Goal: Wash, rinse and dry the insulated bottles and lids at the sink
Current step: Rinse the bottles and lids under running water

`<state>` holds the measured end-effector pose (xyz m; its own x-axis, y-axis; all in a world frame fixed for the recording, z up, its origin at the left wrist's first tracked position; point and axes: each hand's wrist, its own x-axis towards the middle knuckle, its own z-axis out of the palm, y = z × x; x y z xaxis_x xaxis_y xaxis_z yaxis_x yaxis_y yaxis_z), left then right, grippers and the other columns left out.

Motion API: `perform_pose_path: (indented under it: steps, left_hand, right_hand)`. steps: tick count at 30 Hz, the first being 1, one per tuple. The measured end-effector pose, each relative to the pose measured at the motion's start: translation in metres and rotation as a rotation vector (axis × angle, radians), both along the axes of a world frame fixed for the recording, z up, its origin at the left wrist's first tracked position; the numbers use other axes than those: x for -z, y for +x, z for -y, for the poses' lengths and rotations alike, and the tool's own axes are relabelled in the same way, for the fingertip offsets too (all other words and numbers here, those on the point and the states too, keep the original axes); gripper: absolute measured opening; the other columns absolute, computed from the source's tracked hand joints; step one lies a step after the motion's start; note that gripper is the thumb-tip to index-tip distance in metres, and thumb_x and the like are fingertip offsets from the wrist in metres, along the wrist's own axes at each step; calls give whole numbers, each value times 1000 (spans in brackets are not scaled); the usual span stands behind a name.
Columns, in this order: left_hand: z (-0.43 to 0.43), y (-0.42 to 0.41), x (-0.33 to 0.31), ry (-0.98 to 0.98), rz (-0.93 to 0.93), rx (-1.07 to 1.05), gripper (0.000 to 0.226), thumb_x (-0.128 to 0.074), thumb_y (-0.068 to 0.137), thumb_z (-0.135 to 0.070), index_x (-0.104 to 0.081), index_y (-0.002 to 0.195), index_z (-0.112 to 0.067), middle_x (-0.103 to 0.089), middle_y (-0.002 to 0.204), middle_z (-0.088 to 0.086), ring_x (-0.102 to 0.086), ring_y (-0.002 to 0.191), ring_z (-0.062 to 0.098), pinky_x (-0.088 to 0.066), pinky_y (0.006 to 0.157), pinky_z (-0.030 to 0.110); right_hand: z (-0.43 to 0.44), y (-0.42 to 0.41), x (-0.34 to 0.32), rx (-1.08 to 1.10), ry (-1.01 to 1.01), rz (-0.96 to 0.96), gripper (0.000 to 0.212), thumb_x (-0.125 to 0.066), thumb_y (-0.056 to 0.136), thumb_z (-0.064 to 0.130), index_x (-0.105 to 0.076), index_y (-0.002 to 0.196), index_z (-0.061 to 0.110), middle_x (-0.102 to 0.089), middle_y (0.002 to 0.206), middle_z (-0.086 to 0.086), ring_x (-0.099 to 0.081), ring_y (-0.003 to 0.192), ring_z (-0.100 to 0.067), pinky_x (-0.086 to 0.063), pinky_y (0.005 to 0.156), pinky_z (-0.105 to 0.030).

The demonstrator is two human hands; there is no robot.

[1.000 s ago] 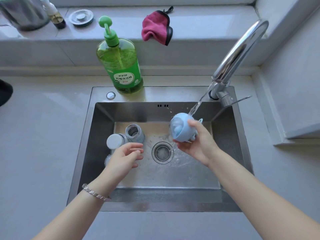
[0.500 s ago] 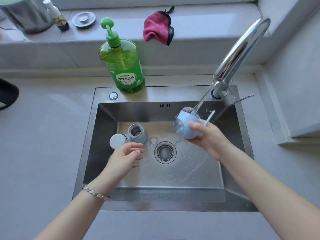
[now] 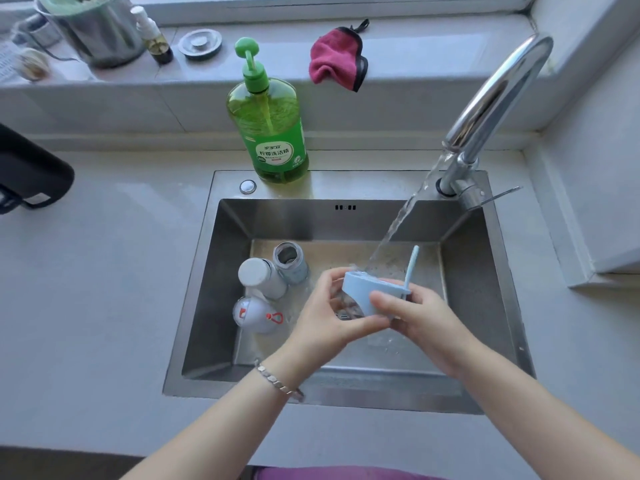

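Both hands hold a light blue lid [image 3: 363, 289] with a strap loop under the running water over the steel sink [image 3: 214, 306]. My right hand [image 3: 419, 317] grips the lid from the right and below. My left hand [image 3: 329, 317] curls round its left side. At the sink's left stand an open steel bottle [image 3: 291, 261] and a white capped bottle [image 3: 261, 277]. A grey-white rounded lid [image 3: 256, 313] with a red loop lies in front of them.
The chrome faucet [image 3: 491, 109] arches from the back right, its stream falling on the lid. A green dish soap pump bottle [image 3: 270, 133] stands on the sink's back rim. A pink cloth [image 3: 337, 58] hangs on the ledge, with a metal pot [image 3: 97, 29] and drain stopper [image 3: 201, 43].
My left hand has moved right from beside the bottles and taken hold of the blue lid. The right hand has turned the lid under the stream.
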<state>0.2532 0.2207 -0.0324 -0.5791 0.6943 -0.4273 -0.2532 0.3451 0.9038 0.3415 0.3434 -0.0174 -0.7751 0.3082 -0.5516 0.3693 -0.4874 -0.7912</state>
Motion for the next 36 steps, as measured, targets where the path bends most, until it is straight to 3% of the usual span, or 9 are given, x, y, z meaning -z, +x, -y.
perform_pose_path:
  steps: [2,5,8,11,15,21,25,30,36]
  left_hand:
    - [4,3,-1,-44,-48,-89,66,-82,47,-37,-51,105,-28,-65,103,-6,-64,85,-1,-51,74,17]
    - [9,-12,-7,-308,-256,-56,63,-79,57,-32,-50,113,-26,-59,107,0,-60,92,9,-50,81,23]
    - [16,-36,-14,-676,-614,221,68,-72,67,-37,-43,127,-22,-45,117,5,-46,110,24,-43,91,33]
    - [21,-46,-21,-819,-835,504,53,-70,68,-43,-45,106,-17,-44,112,8,-45,103,28,-43,79,34]
    - [44,-68,-24,-734,-734,389,66,-72,66,-42,-42,121,-22,-42,110,3,-44,100,22,-41,75,29]
    - [115,-137,-22,-527,-490,-174,71,-75,66,-18,-35,124,-23,-46,107,3,-51,85,19,-45,70,27]
    - [149,-211,1,-430,-478,-470,93,-74,53,-28,-28,134,-33,-41,114,-3,-47,112,27,-46,96,40]
    - [142,-261,46,-331,-538,-490,93,-78,64,-7,-26,139,-24,-41,116,-2,-48,114,24,-41,95,28]
    - [142,-273,94,-328,-573,-446,82,-80,67,-14,-35,135,-16,-47,124,3,-47,116,21,-36,94,23]
  right_hand:
    - [9,0,5,9,-102,34,23,-60,82,16,-64,102,4,-70,93,-7,-67,85,-12,-55,71,-20]
    - [12,-2,18,-35,107,211,23,-58,88,24,-64,101,6,-67,92,-3,-64,92,-17,-53,82,-27]
    - [13,-6,26,-31,239,319,19,-59,90,15,-60,106,7,-63,87,-3,-60,86,-18,-50,77,-27]
    - [18,-11,29,-98,300,366,16,-57,89,9,-61,104,7,-63,84,-5,-60,81,-17,-48,69,-22]
    - [31,-27,32,-146,337,373,14,-55,90,6,-63,101,8,-64,78,-3,-61,78,-16,-47,69,-22]
    - [62,-63,36,-167,328,351,13,-51,90,4,-62,93,10,-63,79,-3,-59,75,-15,-45,65,-19]
    - [81,-91,43,-184,360,345,15,-52,89,3,-63,97,10,-63,75,1,-58,69,-8,-44,63,-17]
    - [94,-117,56,-134,383,361,15,-55,86,1,-64,93,11,-63,73,1,-60,69,-11,-46,67,-23]
    - [95,-129,73,-117,462,398,15,-56,86,3,-65,95,11,-65,77,0,-60,71,-11,-44,61,-12]
